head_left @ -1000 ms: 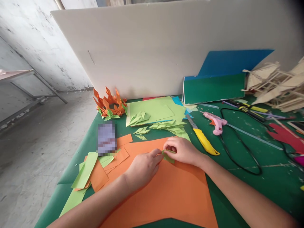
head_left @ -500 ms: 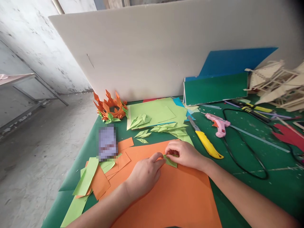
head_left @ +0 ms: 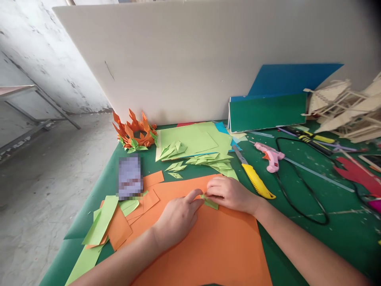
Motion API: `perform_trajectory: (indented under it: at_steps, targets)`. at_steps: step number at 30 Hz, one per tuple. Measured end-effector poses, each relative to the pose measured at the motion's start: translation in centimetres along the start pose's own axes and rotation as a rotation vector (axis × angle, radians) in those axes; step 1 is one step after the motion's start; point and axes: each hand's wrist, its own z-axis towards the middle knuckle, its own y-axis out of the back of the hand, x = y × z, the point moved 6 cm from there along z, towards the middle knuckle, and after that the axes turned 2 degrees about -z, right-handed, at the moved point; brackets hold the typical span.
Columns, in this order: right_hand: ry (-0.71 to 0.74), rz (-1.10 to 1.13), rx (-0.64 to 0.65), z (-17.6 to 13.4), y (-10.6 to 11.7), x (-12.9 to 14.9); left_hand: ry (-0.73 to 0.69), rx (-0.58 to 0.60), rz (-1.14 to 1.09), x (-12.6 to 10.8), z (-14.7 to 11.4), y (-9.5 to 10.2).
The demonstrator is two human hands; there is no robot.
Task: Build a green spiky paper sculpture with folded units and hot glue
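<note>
Your right hand (head_left: 228, 193) now bunches tighter over the green paper (head_left: 212, 204) beside your half-curled left hand (head_left: 176, 218), either grip unclear.

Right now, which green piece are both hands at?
The small green piece between left hand and right hand, over the orange sheet; it alone lies at both hands' fingertips.

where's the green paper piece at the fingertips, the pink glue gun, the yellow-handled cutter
green paper piece (head_left: 211, 203), head view, exposed lower part
pink glue gun (head_left: 273, 153), head view, upper body
yellow-handled cutter (head_left: 254, 175), head view, handle
</note>
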Motion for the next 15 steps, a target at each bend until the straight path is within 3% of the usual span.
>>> perform_trajectory:
  at_steps: [15]
  targets:
    - [0.061,-0.063,0.017,0.11,0.2,0.65,0.016,0.054,0.041,-0.42,0.02,-0.14]
